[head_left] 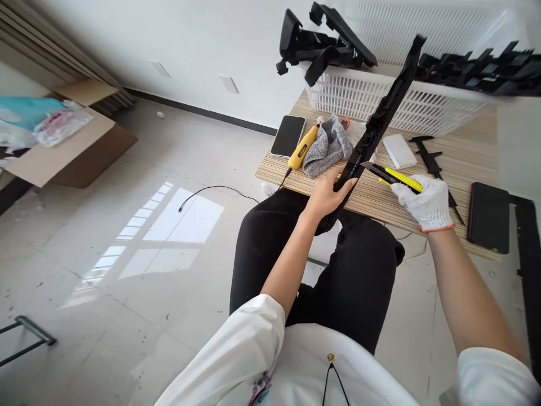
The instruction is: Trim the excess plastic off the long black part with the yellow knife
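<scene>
My bare left hand [328,194] is wrapped round the lower part of a long black plastic part [382,115]. The part slants up and away to the right, its far end in front of the white basket. In a white knit glove with an orange cuff, my right hand [426,202] grips a yellow and black utility knife [397,177]. The knife's blade is out and points left, at or very near the part's edge just above my left fingers; whether it touches I cannot tell. The part's lowest end reaches down between my knees.
On the wooden table [452,163] lie a phone [288,135], a yellow corded tool [303,148], a grey cloth [327,148], a white box [399,151], a black caliper [429,158] and a dark phone-like slab [489,217]. Behind, a white basket [346,93] holds several black parts. A carton [80,149] stands left.
</scene>
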Demonstrator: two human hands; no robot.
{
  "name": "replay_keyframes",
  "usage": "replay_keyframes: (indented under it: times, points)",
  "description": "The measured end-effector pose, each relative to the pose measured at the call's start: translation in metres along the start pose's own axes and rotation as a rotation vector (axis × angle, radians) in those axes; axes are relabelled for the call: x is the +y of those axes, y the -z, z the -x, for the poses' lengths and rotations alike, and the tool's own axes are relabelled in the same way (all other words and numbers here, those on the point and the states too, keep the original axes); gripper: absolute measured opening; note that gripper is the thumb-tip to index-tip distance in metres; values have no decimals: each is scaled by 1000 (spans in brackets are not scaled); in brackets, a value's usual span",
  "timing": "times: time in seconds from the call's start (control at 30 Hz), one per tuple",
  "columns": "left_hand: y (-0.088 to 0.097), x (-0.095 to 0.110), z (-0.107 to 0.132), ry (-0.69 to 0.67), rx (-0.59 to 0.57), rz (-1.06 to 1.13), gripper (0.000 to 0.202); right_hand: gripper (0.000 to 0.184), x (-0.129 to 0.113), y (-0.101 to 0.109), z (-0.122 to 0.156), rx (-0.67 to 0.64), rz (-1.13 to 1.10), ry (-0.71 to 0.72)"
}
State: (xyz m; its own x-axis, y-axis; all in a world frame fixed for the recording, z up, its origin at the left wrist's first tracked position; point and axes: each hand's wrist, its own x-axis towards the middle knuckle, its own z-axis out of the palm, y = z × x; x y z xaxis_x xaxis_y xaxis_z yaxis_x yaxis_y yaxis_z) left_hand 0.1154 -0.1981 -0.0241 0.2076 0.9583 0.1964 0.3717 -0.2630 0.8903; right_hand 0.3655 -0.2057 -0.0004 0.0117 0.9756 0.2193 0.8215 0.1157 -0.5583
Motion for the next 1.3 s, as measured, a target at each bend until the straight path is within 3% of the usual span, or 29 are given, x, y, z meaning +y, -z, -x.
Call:
replay_keyframes:
  times: [0.43, 0.8, 1.1, 1.3]
  points:
    - [-5, -9, 2, 63, -58, -21, 46, 37, 3, -2, 0, 17, -7, -35]
    - [-3, -7, 4, 30, -68, -15, 40, 38, 5, -2, 0, 8, 10, -22]
    - [1, 7, 2, 46, -103, 7, 30, 24, 3, 2, 1, -166, -255, -277]
    - [1, 8, 2, 61, -96, 50, 26, 28, -10, 14, -12, -401, -473, -461]
